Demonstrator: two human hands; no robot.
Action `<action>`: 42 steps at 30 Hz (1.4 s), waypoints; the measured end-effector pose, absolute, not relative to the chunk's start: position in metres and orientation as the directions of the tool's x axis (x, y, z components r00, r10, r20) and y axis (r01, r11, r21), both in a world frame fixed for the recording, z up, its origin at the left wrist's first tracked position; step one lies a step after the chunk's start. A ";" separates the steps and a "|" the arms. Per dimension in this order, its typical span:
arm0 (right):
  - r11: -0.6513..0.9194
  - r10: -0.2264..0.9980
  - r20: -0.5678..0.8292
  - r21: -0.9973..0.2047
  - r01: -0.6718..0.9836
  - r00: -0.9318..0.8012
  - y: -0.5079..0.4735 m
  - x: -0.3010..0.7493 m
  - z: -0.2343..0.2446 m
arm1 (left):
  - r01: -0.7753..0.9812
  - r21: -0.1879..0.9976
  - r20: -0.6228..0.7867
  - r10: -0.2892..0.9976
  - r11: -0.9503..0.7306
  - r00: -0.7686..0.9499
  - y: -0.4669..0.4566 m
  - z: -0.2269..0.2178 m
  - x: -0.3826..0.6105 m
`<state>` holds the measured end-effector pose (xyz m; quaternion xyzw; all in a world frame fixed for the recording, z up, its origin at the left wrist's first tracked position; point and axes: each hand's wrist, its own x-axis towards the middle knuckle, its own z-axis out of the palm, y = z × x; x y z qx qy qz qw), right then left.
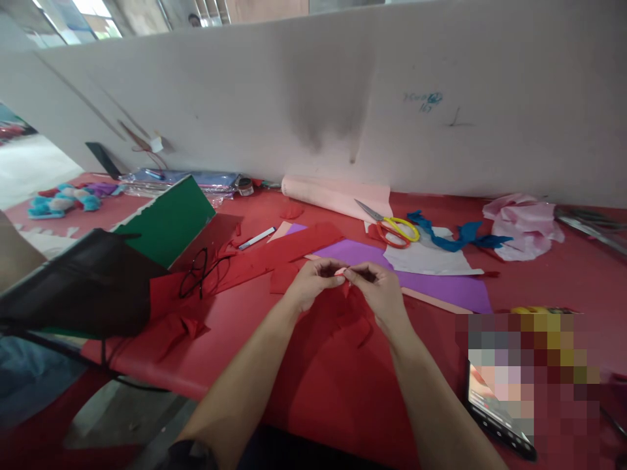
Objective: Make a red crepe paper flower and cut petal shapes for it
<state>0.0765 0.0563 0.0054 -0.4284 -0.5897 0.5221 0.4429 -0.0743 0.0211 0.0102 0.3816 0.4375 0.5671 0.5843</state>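
Observation:
My left hand (pixel 311 285) and my right hand (pixel 379 290) meet over the middle of the red table, both with thumb and fingers pinched. Between their fingertips is a small red and pale piece of fabric (pixel 341 271); its exact shape is too small to make out. A red tip of cloth dangles just under the right fingers. Beneath the hands lie thin red fabric scraps (pixel 361 329). Beyond them is a purple sheet (pixel 441 287), with a white piece of cloth (pixel 421 260) on top.
Scissors (pixel 392 232) with red and yellow handles lie past my hands, beside a twisted blue cloth strip (pixel 458 236). A pale pink roll (pixel 328 196) rests near the white wall. Leftward are glasses (pixel 198 274), a marker (pixel 257 238) and a green board (pixel 171 222). A phone (pixel 499 408) lies right.

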 end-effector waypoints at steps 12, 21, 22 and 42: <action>-0.118 0.993 -0.104 -0.950 -0.290 -0.062 0.058 0.082 0.016 | -0.679 0.729 -0.146 0.950 -0.086 -0.277 0.022 0.014 -0.059; 0.085 0.987 0.107 -0.979 -0.185 -0.116 0.029 0.053 0.013 | -0.603 0.751 -0.026 0.900 -0.270 -0.435 0.017 0.011 -0.040; 0.096 0.989 0.114 -0.980 -0.173 -0.097 0.030 0.053 0.012 | -0.589 0.759 -0.013 0.897 -0.279 -0.442 0.017 0.011 -0.039; 0.057 0.996 0.075 -0.937 -0.343 -0.040 0.044 0.062 0.014 | -0.584 0.785 0.056 0.964 -0.204 -0.261 0.021 0.002 -0.048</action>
